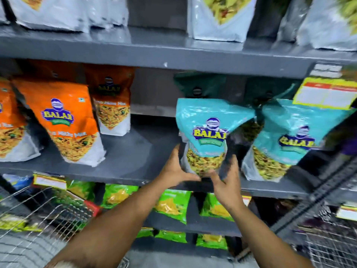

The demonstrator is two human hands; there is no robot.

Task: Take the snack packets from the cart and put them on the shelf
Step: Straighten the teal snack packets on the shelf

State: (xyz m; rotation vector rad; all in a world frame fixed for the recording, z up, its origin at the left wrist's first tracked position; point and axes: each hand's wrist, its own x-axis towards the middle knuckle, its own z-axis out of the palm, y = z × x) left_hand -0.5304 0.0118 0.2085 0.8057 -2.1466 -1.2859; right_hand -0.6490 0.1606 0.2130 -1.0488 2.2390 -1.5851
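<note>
Both hands are holding a teal snack packet upright at the front of the middle shelf, its base just above the shelf's front edge; the left hand is wrapping the lower left corner with a closed grip, and the right hand is cupping the bottom right with its fingers curled up against the packet. The packet is a glossy, crinkled plastic pouch, teal above with a clear window below showing a yellowish mix with green flecks. Just to its right a second teal packet is leaning rightward on the same shelf, with darker teal packets standing behind in shadow. To the left, orange packets of the same brand are standing and tilting, showing an orange-yellow mix through their windows. Between the orange group and the held packet a stretch of bare grey shelf is lying open. The shelf above is carrying white pouches with pale green contents. Below, small bright green packets are lining the lower shelf. At lower left the wire cart is showing its thin metal grid, with yellow-green packets blurred inside it. A yellow-bordered price label is hanging at the right.
</note>
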